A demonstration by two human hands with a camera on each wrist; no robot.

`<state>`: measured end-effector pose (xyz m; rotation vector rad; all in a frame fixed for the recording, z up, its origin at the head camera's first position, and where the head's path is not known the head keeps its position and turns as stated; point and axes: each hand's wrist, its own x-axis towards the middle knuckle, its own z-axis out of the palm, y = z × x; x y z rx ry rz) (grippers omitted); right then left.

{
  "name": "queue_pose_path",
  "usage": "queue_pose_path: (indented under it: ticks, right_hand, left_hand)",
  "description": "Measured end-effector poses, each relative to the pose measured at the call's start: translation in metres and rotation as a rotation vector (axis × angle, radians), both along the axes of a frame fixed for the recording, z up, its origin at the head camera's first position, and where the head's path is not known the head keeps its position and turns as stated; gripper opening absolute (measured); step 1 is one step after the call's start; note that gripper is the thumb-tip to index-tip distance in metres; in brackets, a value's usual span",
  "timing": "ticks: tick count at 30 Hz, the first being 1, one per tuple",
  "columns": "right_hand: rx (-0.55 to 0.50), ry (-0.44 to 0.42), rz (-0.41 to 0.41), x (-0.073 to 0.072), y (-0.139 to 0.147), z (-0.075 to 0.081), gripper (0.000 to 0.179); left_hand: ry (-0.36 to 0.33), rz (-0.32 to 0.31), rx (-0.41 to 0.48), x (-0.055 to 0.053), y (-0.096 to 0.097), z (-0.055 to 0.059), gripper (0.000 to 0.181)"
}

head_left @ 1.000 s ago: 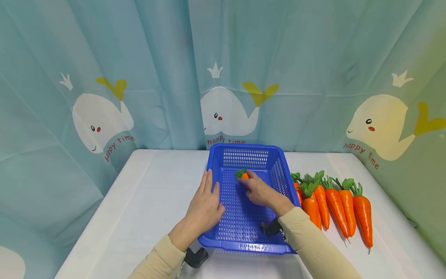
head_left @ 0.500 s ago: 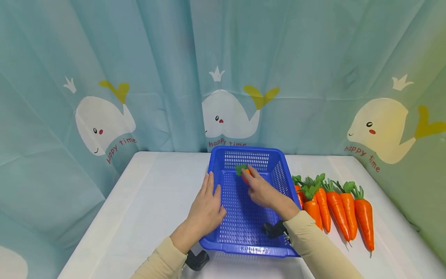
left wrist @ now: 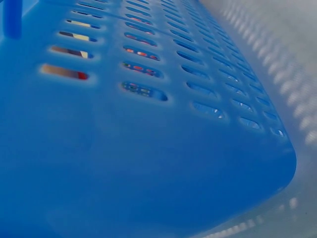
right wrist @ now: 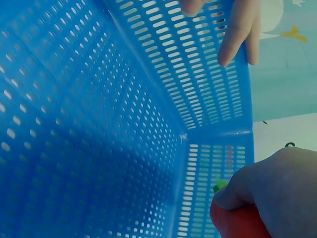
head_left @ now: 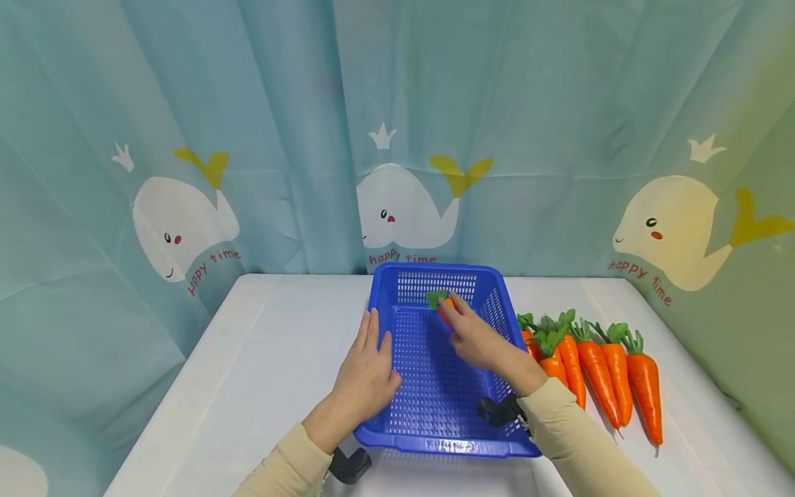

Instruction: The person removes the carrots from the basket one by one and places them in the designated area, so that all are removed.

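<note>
My right hand grips an orange carrot with green leaves, held over the far part of the blue plastic basket. Thumb and fingers cover most of it; in the right wrist view only the carrot's red-orange top and a bit of leaf show beside the hand. At the basket's left side my left hand rests on the rim with straight fingers, the thumb spread inward. In the left wrist view, the basket's slotted outer wall fills most of the picture, and no hand is seen there.
Several orange carrots with green tops lie on the white table, to the right of the basket. A light blue curtain with whale prints hangs behind the table. Black wrist cameras are strapped under both forearms.
My right hand has moved a little to the right with the carrot, toward the basket's far right part. My left hand keeps its place on the rim.
</note>
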<state>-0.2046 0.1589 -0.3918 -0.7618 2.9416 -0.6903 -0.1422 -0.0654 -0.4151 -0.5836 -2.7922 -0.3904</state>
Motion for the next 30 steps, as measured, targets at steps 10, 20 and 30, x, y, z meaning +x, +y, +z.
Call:
queue_pose_path:
  ticks: [10, 20, 30]
  right_hand:
    - [-0.017, 0.025, 0.012, 0.005, 0.009, 0.007, 0.066]
    - [-0.033, 0.090, 0.008, 0.012, 0.015, 0.010, 0.064]
    - [-0.030, 0.114, -0.002, 0.020, 0.021, 0.019, 0.066]
  left_hand:
    - [0.000, 0.009, -0.005, 0.001, 0.000, 0.000, 0.058]
    - [-0.006, 0.009, -0.005, 0.001, 0.000, 0.000, 0.058]
    - [-0.010, 0.012, 0.004, 0.002, 0.000, 0.002, 0.057]
